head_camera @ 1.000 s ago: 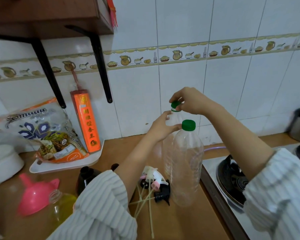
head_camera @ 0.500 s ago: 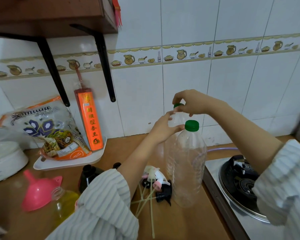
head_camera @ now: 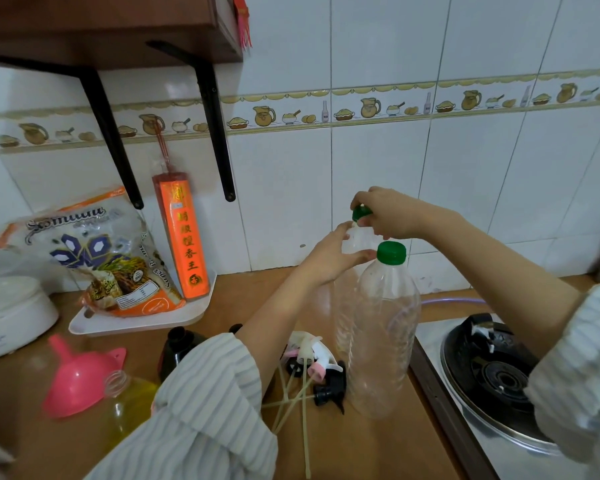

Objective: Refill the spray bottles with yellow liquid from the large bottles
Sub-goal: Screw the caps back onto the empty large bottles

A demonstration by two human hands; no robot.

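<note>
On the brown wooden worktop [head_camera: 378, 455] stand two tall clear plastic bottles, upright, one behind the other. Front bottle [head_camera: 381, 341], capped green, is untouched. Rear bottle [head_camera: 352, 244], long axis vertical, is gripped at its shoulder by the left hand [head_camera: 329, 258], fingers curled round it. Directly above, the right hand [head_camera: 385, 211] pinches its small green screw cap [head_camera: 361, 213], which appears to sit tilted on the neck; the cap's travel is judged to be along that axis.

Loose white sleeves [head_camera: 205, 403] with thin grey stripes.
</note>
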